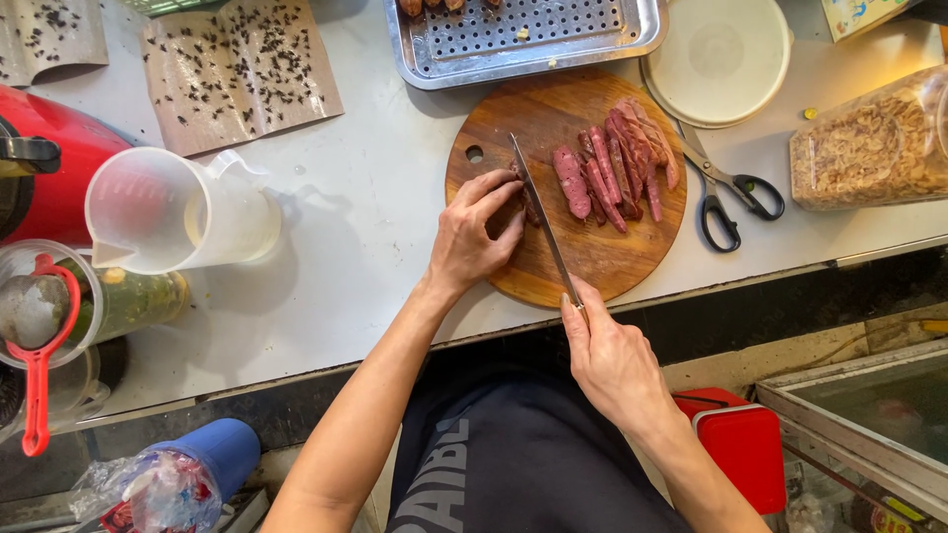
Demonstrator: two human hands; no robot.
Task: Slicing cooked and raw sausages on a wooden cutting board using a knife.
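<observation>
Nearest the camera were the person's two bare forearms, reaching up from a dark garment toward a pale counter (365,217). Far left stood a red pot (49,168), a clear jar with a red strainer (39,365) resting across it, and a clear plastic pitcher (168,209); behind them lay two brown sheets speckled with dark bits (242,69).

The left hand (474,237) rested on a round wooden cutting board (553,247), its fingers curled down over a piece of dark red meat (530,202) (mostly hidden under the fingertips), pinning it against the wood. The right hand (607,355) was clenched around the handle of a long knife (543,222), the blade lying against the left hand's knuckles and slanting across the board. Just right of the blade, slices of meat (617,163) lay fanned out on the board's upper right.

Behind the board sat a perforated metal tray (533,39). Further right were a white round lid (721,54), black-handled scissors (726,192), and a clear bag of tan flakes (869,148). A red box (741,449) sat below the counter.
</observation>
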